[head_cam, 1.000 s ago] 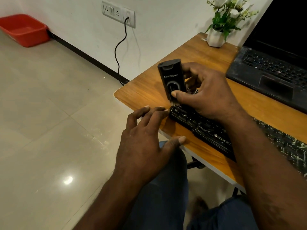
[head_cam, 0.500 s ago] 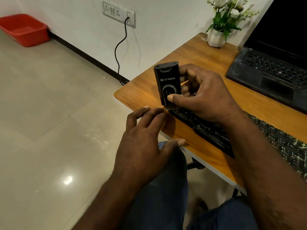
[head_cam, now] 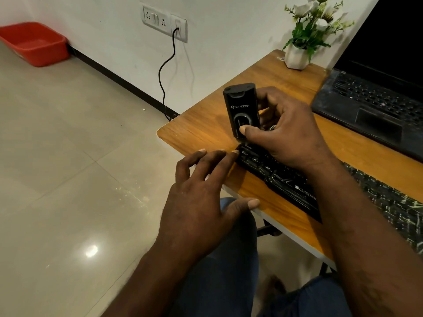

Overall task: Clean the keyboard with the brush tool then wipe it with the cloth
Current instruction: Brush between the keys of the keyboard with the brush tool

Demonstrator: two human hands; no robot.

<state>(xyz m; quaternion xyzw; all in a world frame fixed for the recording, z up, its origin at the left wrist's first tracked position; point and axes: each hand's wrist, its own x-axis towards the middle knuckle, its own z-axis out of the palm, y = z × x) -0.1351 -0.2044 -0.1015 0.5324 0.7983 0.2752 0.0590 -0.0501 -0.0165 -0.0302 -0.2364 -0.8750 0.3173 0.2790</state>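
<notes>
My right hand is curled round the brush. The thumb presses the oval patch low on its front face and the other fingers wrap behind it. The brush is a black, box-like stick that reads "STRIFF" in pale letters across the upper part of that face. Its long axis stands nearly upright, top end tipped a little away from me, labelled face toward the camera. Its lower end points down at the left end of the keyboard, and I cannot tell whether bristles touch the keys, since my thumb hides that end.

My left hand holds nothing. Its fingers are spread and almost straight, with the tips on the table just beside the keyboard's left end. The forefinger tip touches that corner and the thumb lies on the table's front edge.

The keyboard is black and lies flat along the front edge, long axis running from the table's left corner off to my right. I can read "Ctrl" and "Alt" on its near keys and "ZEBRONIC" on its front lip before my right arm cuts the word off.

A dark laptop sits open behind, and a white pot of flowers stands at the far corner.
</notes>
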